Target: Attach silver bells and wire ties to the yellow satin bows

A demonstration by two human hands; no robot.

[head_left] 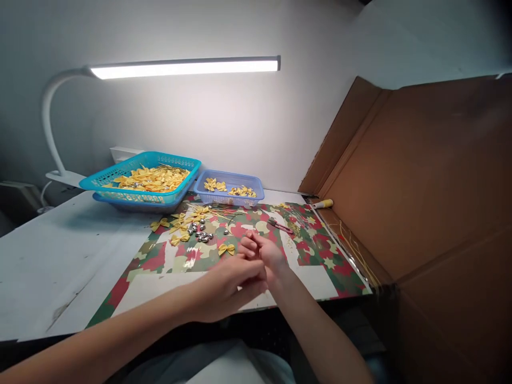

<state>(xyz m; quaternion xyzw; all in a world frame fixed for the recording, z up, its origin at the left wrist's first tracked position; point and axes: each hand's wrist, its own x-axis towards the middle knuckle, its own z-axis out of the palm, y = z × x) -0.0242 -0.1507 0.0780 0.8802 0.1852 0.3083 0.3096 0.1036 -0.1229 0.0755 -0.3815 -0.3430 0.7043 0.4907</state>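
Note:
My left hand reaches in from the lower left with its fingers curled together; what they hold, if anything, is too small to tell. Just beyond it and partly behind it, my right hand is closed too, its fingertips bent inward, and its contents are hidden. Both hands are close together over the front of the patterned mat. A yellow bow lies just left of my right hand. Farther left are a pile of silver bells and more yellow bows. Red-handled tweezers or snips lie behind the hands.
A turquoise basket of yellow bows stands at the back left, beside a small purple basket. A lit lamp hangs above. A large cardboard box borders the right side, with a yellow-handled tool near it.

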